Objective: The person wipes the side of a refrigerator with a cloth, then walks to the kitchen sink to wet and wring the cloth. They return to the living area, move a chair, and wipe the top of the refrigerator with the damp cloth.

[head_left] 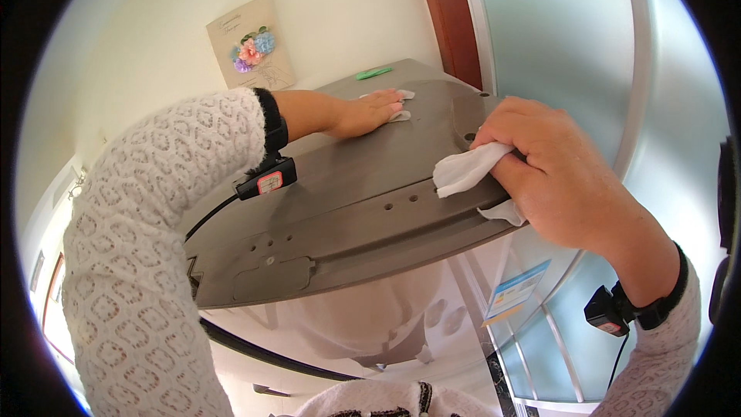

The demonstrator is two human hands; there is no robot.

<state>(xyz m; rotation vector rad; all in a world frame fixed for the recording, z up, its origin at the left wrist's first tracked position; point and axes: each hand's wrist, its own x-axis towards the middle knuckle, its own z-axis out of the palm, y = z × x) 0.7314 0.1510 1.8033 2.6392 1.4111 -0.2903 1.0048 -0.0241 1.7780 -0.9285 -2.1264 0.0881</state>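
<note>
My left hand point(370, 113) lies flat on the far part of a grey-brown refrigerator top point(347, 179), pressing a white wipe point(400, 116) whose edges show around the fingers. At the right front edge, my right hand point(550, 168) pinches another white wipe point(472, 171) between thumb and fingers. A lower flap of white wipe point(502, 212) touches the groove near the edge, partly hidden by that hand. Small screw holes and a rectangular cover plate point(272, 278) mark the front strip of the top.
A green object point(374, 73) lies at the back of the top. The glossy refrigerator front point(359, 324) bears a blue-and-white label point(517, 291). On the wall hangs a floral picture point(252, 43). Frosted glass panels point(556, 40) stand close on the right. Cabled devices point(266, 178) are strapped to both wrists.
</note>
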